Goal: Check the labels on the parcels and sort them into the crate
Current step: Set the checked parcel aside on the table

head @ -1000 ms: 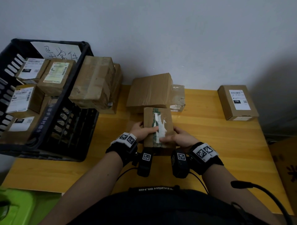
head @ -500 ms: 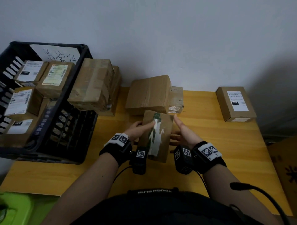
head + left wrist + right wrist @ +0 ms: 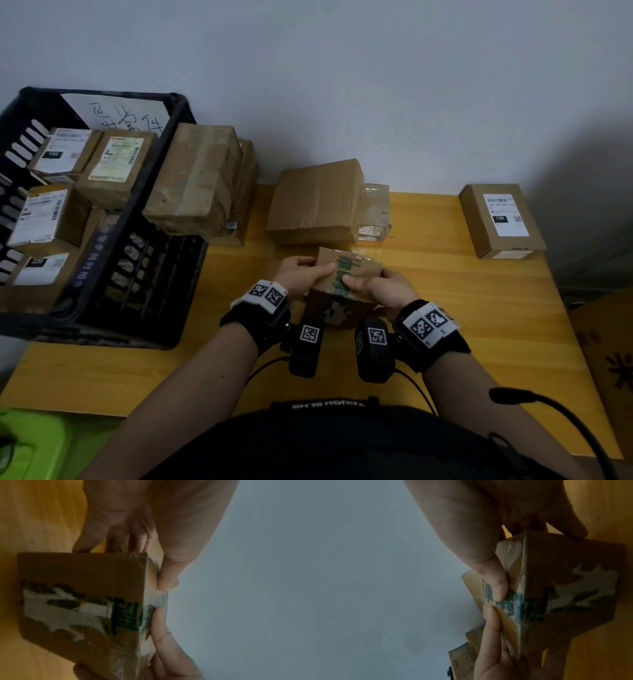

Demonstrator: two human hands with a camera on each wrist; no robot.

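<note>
1. Far left we see the black slatted plastic crate (image 3: 164, 192), with labelled cardboard parcels (image 3: 118, 164) packed inside and a handwritten paper sheet (image 3: 120, 113) against its back wall.
2. Just right of it, a taped brown box (image 3: 198, 178) leans on the crate's rim, and a bigger plain carton (image 3: 317, 202) sits by the wall.
3. Centre now: our left hand (image 3: 301, 275) grips the small parcel (image 3: 346, 274) from its left side, thumb on top, held just above the yellow wooden table (image 3: 479, 308).
4. Our right hand (image 3: 383, 286) clasps its right side, thumb pressing the top face.
5. The left wrist view gives what the head view hides: a torn white label remnant (image 3: 56, 609) and green print on the near face, with glossy tape over the edge.
6. The right wrist view shows both thumbs almost meeting on the green print (image 3: 510, 603).
7. Far right, a flat box with a white label (image 3: 500, 219) lies well apart.
</note>
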